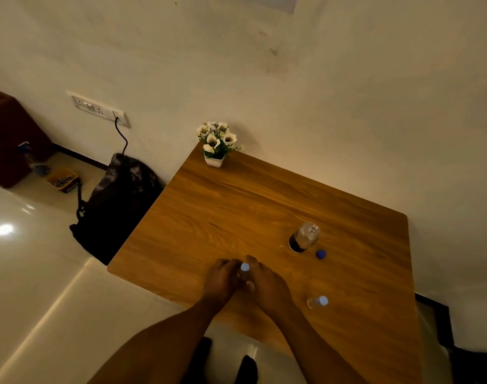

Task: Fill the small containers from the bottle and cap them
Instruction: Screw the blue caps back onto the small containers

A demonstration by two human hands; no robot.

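Both hands' fingers point(231, 268) closed around 1 capped small container point(245, 267) between them.

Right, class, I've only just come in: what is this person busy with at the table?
A person has both hands together around a small container with a pale blue cap near the table's front edge, the left hand and right hand closed on it, apparently capping it. A second capped container stands to the right. Farther back the bottle stands open, its blue cap lying beside it.

Potted white flowers point(218, 142) at table point(236, 206) corner, dark backpack point(117, 203) on floor
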